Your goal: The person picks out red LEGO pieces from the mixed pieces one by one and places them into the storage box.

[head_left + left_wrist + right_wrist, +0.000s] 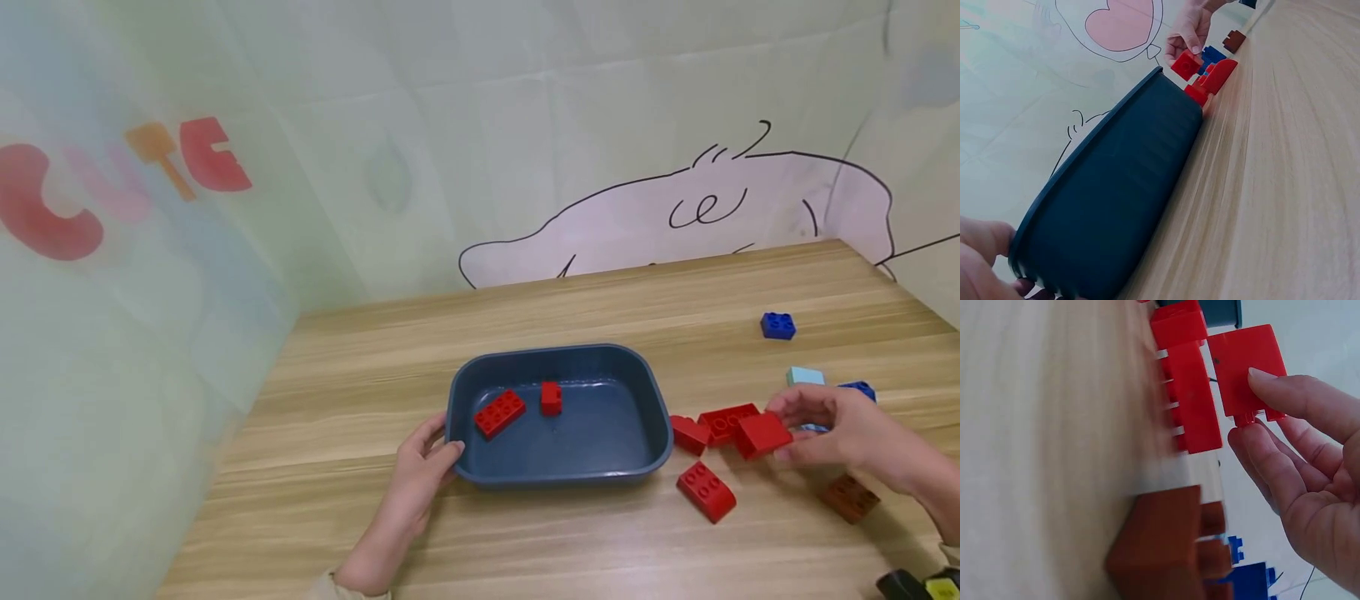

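Note:
My left hand (422,467) grips the left rim of a dark blue plastic tray (555,482), its thumb over the edge. Inside the tray lie a long red brick (499,414) and a small red brick (551,398). To the right of the tray, my right hand (836,425) pinches a red toy brick (762,435) between thumb and fingers, held above the table in the right wrist view. Beside it lie an upturned red brick (726,423), another red brick (689,434) against the tray's side, and a red brick with a curved end (706,492).
A brown brick (851,498) lies below the right hand. Behind that hand are a light blue brick (806,377) and a blue brick (859,390). Farther back sits another blue brick (777,326). A printed cloth (375,167) hangs behind the wooden table (360,358).

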Tool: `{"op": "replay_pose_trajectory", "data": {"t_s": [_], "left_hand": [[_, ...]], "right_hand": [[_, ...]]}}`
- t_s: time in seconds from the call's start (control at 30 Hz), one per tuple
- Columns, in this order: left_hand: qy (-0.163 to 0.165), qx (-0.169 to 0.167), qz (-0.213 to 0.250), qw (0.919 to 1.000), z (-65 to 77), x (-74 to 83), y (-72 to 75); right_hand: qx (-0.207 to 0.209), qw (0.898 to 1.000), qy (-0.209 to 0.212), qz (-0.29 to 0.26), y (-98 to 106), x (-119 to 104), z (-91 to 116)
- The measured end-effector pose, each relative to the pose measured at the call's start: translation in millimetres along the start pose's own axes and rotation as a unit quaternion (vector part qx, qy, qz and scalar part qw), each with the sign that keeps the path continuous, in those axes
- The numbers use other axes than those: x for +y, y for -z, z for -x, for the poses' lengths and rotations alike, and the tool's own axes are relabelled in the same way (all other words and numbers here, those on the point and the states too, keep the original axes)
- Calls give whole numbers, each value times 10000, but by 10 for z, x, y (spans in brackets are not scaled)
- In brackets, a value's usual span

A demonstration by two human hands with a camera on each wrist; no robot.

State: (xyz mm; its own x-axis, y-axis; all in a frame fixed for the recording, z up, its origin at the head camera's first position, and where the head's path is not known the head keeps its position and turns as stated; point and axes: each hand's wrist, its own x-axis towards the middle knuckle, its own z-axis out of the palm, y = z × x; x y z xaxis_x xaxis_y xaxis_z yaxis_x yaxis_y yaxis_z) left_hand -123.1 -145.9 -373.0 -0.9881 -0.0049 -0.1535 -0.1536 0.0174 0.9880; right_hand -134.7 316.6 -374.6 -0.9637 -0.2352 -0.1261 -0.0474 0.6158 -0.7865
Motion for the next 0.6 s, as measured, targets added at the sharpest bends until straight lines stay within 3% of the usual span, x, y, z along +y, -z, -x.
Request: {"op": "replay_pose_trajectory", "data": {"t_s": [0.23, 0.6], "left_hand": [[1, -1, -35, 10000, -1, 3, -6], [27, 55, -88, 9999, 5, 2, -10]], "right_hand": [[59, 9998, -62, 154, 47, -142, -88], [-204, 9987, 441, 132, 66, -534, -322]]}}
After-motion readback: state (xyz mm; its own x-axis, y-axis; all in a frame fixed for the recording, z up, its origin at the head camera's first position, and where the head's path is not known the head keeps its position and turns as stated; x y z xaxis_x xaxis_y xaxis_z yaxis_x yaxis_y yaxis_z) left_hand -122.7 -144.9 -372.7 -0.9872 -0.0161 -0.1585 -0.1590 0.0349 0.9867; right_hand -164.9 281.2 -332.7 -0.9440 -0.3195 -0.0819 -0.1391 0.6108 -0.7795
